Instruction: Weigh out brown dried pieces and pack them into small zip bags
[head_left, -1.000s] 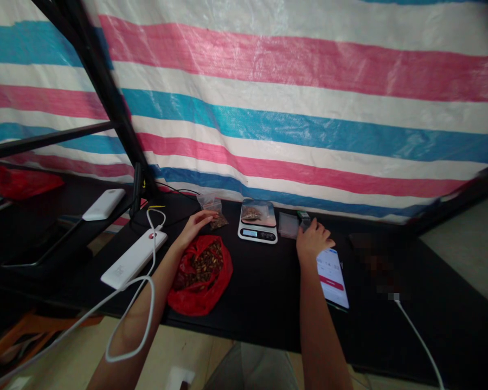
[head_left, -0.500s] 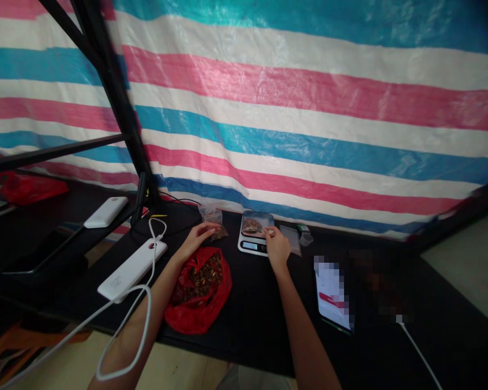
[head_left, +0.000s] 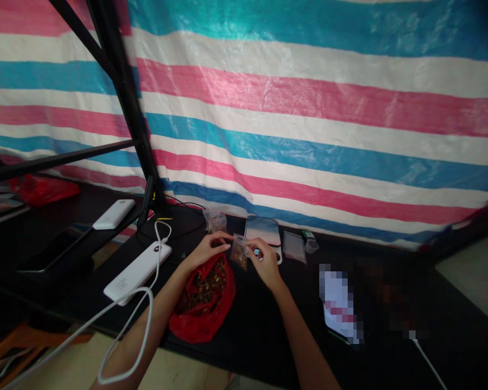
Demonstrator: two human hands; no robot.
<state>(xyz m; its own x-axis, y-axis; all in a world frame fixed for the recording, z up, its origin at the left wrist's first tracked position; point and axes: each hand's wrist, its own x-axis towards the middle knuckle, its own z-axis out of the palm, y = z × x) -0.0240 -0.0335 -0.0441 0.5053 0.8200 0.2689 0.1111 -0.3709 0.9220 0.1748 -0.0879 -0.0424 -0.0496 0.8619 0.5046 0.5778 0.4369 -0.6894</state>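
A small clear zip bag (head_left: 239, 259) with brown bits in its lower part hangs just in front of the scale. My right hand (head_left: 265, 264) pinches its upper right edge between thumb and fingers. At the bag's upper left corner is my left hand (head_left: 209, 250), thumb and fingers stretched out with a gap between them; whether a fingertip touches the plastic is unclear. Below that hand lies an open red plastic bag (head_left: 223, 311) filled with brown seed-like pieces (head_left: 207, 284). Behind the right hand, the kitchen scale (head_left: 262, 230) has a bare plate, its display partly covered.
Filled zip bags (head_left: 215, 221) lie behind my left hand, flat clear bags (head_left: 295, 246) right of the scale beside a small clear cup (head_left: 311, 246). A white power bank (head_left: 134, 273) with a looping cable (head_left: 149, 303) sits left; a lit phone (head_left: 337, 303) lies right.
My right hand has lifted the filled zip bag off the scale and brought it left and nearer me. My left hand has left the other filled bags and moved right towards it.
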